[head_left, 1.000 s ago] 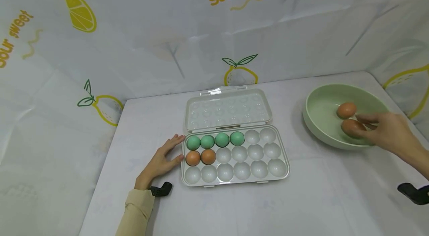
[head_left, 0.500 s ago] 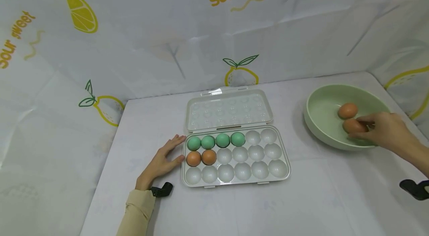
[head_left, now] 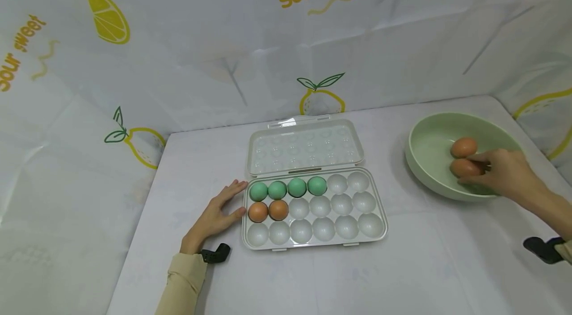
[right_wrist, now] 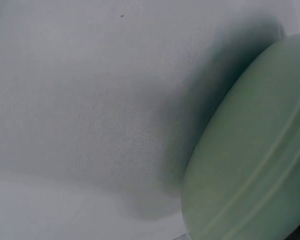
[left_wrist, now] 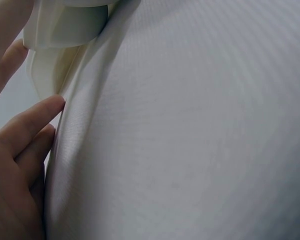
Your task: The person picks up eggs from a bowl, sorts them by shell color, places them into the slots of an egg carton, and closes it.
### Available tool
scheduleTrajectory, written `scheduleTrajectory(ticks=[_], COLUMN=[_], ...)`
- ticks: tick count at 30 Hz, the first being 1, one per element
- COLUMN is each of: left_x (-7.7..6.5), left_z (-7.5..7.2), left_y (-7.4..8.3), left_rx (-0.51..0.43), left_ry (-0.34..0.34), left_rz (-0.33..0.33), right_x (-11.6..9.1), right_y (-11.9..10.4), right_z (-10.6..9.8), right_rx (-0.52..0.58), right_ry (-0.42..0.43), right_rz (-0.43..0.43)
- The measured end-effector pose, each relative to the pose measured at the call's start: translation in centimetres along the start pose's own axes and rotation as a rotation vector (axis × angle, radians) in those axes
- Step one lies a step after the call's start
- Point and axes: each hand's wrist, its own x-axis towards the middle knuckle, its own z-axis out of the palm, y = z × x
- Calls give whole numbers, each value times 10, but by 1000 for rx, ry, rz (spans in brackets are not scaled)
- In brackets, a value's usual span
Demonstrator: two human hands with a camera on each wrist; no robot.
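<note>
My right hand (head_left: 507, 170) reaches into the pale green bowl (head_left: 420, 176) at the right and pinches a brown egg (head_left: 464, 168) between thumb and fingers. Just behind it lies another brown egg (head_left: 464, 147). My left hand (head_left: 214, 214) rests on the table, its relaxed fingertips at the left edge of the egg tray (head_left: 313, 244). Several green eggs (head_left: 297, 187) fill the left part of the back row; two brown eggs (head_left: 268, 211) sit in the middle row. The left wrist view catches the left fingers (left_wrist: 32, 122) beside the tray's side (left_wrist: 65, 30).
The tray's clear lid (head_left: 306, 148) lies folded back behind it, near the lemon-printed cloth (head_left: 201, 71) at the rear. A white cloth (head_left: 402, 275) covers the table. In the right wrist view the bowl's outer wall (right_wrist: 255, 160) shows; the right hand is out of that frame.
The right hand and the brown egg at its fingers have shifted slightly left within the bowl. The left hand and the tray stay in place.
</note>
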Motion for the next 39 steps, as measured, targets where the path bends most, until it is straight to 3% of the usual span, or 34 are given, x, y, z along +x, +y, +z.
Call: scheduleTrajectory(ticks=[9, 16, 23, 29, 35, 39], left_x=[0, 0, 0, 0, 0, 0], left_z=[0, 0, 0, 0, 0, 0], left_y=[0, 0, 1, 1, 2, 2], left_rx=[0, -2, 6, 11, 17, 16], left_ry=[2, 11, 1, -3, -3, -2], left_rz=[1, 15, -6, -21, -26, -24], right_x=[-4, -10, -13, -14, -19, -22], right_y=[-1, -5, -22, -44, -77, -98], right_z=[1, 1, 3, 5, 17, 27], right_rx=[49, 139, 553, 807, 1098, 1127], right_ry=[57, 230, 338, 393, 349, 288], right_rz=[-5, -8, 84, 16, -83, -118])
